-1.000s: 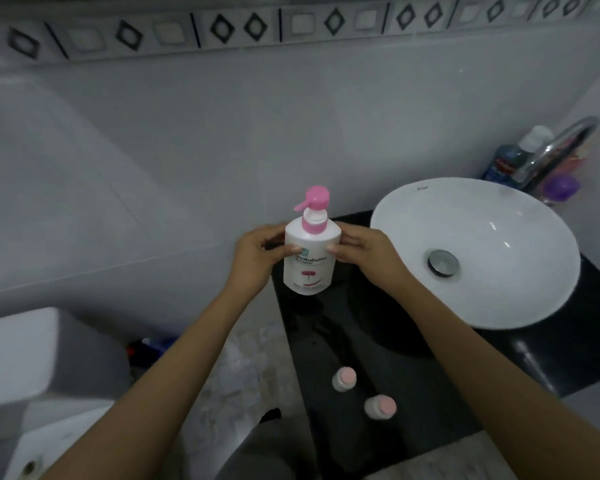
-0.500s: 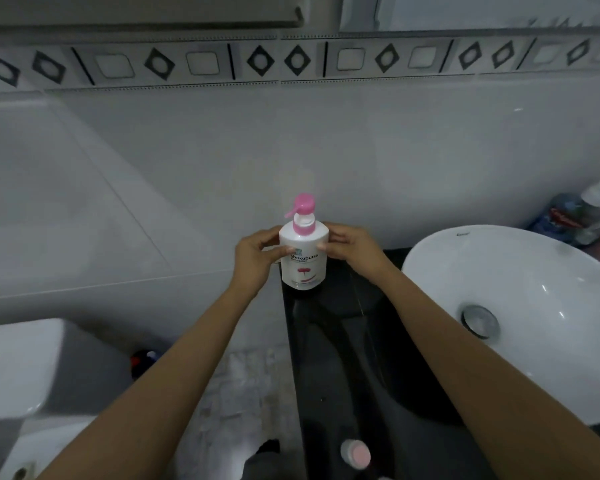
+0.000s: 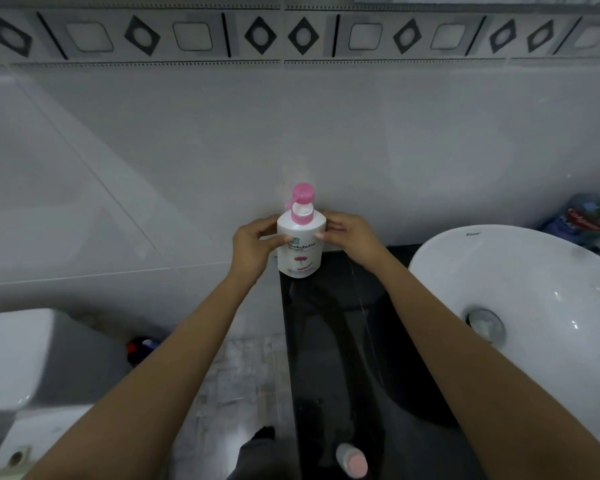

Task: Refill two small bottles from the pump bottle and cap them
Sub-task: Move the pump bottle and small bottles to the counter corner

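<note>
— What have I got hold of?
— My left hand point(image 3: 253, 244) and right hand point(image 3: 347, 237) clasp one pump bottle point(image 3: 301, 242), upright at the counter's point(image 3: 329, 358) back edge.
— Small bottles?
— One small bottle point(image 3: 352, 460) only, pink-capped, cut off at the bottom. Beside the basin point(image 3: 520, 306), blurred clutter.

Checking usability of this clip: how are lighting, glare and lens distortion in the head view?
Head view: dim, flat lighting; the pump bottle, held by the left hand and right hand, reads clearly. Small glare spots on the white basin; the black counter is glossy with dark reflections. Wide-angle bending curves the tile border; frame edges are soft.
</note>
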`<act>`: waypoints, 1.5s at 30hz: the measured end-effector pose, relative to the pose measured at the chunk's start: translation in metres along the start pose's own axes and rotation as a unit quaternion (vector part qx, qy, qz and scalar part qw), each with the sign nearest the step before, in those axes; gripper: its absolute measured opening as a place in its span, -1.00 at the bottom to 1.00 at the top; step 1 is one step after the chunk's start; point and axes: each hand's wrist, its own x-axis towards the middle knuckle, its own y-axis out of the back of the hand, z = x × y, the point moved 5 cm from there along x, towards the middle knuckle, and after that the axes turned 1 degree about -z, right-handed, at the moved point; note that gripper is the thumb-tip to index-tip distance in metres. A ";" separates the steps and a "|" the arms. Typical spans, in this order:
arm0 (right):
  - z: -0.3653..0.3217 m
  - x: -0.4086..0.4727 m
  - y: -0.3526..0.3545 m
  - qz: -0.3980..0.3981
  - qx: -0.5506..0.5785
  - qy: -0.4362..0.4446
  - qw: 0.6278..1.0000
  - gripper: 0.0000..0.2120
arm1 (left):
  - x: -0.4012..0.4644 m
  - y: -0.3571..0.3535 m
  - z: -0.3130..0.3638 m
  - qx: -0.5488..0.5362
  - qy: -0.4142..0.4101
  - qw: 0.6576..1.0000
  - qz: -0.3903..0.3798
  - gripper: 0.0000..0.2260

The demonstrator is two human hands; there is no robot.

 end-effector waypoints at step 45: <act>0.023 -0.291 -0.004 0.230 0.034 -0.103 0.967 -0.70 | -0.188 -0.081 0.010 0.016 0.008 0.925 -0.378 -0.70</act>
